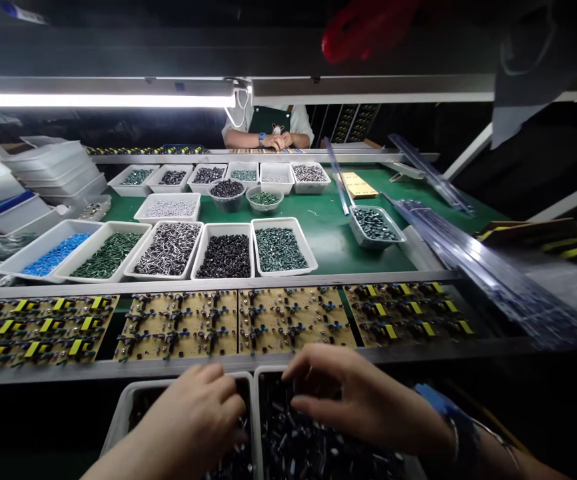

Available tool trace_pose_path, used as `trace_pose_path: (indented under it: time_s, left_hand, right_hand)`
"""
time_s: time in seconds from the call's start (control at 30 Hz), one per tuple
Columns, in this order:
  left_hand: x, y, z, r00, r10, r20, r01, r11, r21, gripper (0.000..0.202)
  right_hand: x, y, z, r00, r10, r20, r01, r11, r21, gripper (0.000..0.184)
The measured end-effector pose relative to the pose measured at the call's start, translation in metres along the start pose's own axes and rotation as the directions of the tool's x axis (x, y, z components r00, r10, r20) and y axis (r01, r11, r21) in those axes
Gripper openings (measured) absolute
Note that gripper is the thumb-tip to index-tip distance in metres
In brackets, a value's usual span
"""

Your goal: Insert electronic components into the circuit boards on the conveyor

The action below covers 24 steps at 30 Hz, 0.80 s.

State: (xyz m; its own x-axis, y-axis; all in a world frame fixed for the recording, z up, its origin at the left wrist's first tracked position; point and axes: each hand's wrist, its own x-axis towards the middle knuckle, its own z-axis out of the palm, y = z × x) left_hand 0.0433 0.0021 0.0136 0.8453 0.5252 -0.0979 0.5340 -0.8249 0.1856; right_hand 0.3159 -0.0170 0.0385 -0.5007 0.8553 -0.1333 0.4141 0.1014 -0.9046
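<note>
**Left hand** [193,417]: fingers curled downward, tips sunk among the parts in the left tray; the back of the hand hides the fingertips, so whether it holds anything cannot be told. **Right hand** [358,400]: open at moderate width, thumb and fingers apart just above the right tray; no part shows in its grasp; a blue wrist strap [441,407] sits at the wrist.

**Parts:** small black cylindrical components [318,433] lie loose in a heap across 2 adjoining white plastic trays [131,400]. Each part is judged light and stiff-bodied, and the heap likely to shift and snag when disturbed; take hold of the body between thumb and forefinger, not by any thin lead, which would bend easily.

**Beyond the trays:** 4 printed circuit boards [288,320] with yellow-banded parts lie side by side behind a metal rail; further on, 5 white trays of sorted components [223,250] stand on a green bench mat [328,233]; at the far side, a co-worker's clasped hands [274,140] rest at the bench edge.
</note>
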Motion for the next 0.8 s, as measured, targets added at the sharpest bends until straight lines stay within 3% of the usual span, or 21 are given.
trace_pose_path:
  time_s: [0.1, 0.37, 0.67, 0.8]
  left_hand:
    - [-0.002, 0.014, 0.022, 0.987, 0.097, 0.129, -0.096, 0.995, -0.014, 0.016]
    - [-0.011, 0.02, 0.069, 0.986, 0.167, -0.009, -0.167, 0.986, -0.002, 0.022]
    - [-0.019, 0.021, 0.069, 0.983, 0.162, -0.093, -0.16, 0.987, 0.029, 0.022]
    - [-0.023, 0.022, 0.074, 0.981, 0.133, -0.14, -0.126, 0.99, 0.055, 0.018]
  right_hand:
    - [0.003, 0.009, -0.01, 0.98, 0.168, -0.108, -0.126, 0.939, 0.319, 0.03]
    - [0.01, 0.023, -0.022, 0.958, 0.202, -0.205, -0.138, 0.947, 0.29, 0.043]
    - [0.017, 0.023, -0.026, 0.941, 0.004, -0.339, -0.025, 0.998, -0.059, 0.028]
    - [0.027, 0.021, -0.033, 0.919, -0.214, -0.331, 0.081, 0.925, -0.371, 0.012]
